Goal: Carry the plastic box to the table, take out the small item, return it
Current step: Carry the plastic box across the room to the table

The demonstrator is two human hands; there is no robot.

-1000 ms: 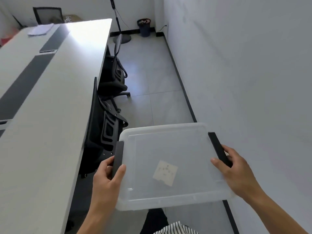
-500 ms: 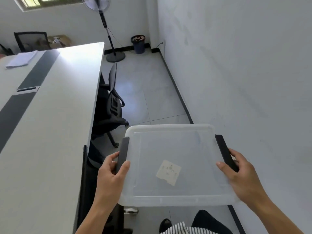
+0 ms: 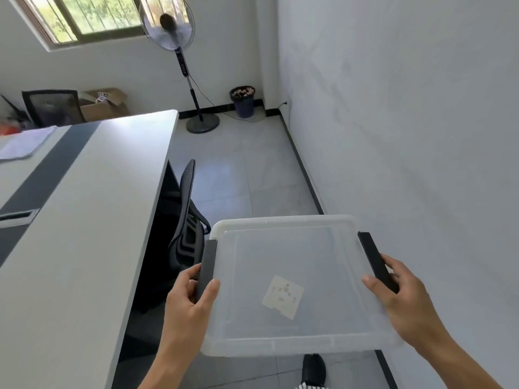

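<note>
I hold a translucent plastic box (image 3: pixel 292 248) with a lid level in front of me, above the floor between the table and the wall. My left hand (image 3: pixel 188 301) grips the black latch on its left side; my right hand (image 3: pixel 404 299) grips the black latch on its right side. Through the lid a small pale square item (image 3: pixel 283 296) shows, lying inside near the middle. The long white table (image 3: pixel 92 220) with a dark centre strip runs along my left, its edge close to the box's left side.
A black office chair (image 3: pixel 186 220) is tucked under the table just ahead of the box. Further on stand a pedestal fan (image 3: pixel 179 66), a waste bin (image 3: pixel 243 101), a cardboard box (image 3: pixel 105 105) and another chair (image 3: pixel 52 106). A white wall runs along my right. Papers (image 3: pixel 25 141) lie on the table.
The view has lifted and moved forward along the aisle; the fan and window have come into sight. The box stays in both hands, and one chair has passed behind.
</note>
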